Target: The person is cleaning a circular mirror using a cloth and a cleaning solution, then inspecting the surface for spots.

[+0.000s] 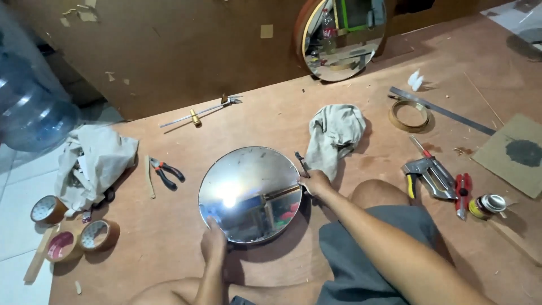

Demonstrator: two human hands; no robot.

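Left hand (213,242) closed on near rim of round mirror (248,192), lying flat on plywood floor (169,237). Right hand (315,183) gripping mirror's right edge, forearm extended across knee; rag (334,133) just beyond.

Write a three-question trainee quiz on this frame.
1. True or false: both hands touch the round mirror.
2. What lies nearest the mirror's upper right edge: A) cloth B) pliers C) ruler
3. How many tape rolls lie at the far left?

Key: 1. True: left hand at the near rim, right hand at the right rim. 2. A. 3. Three.
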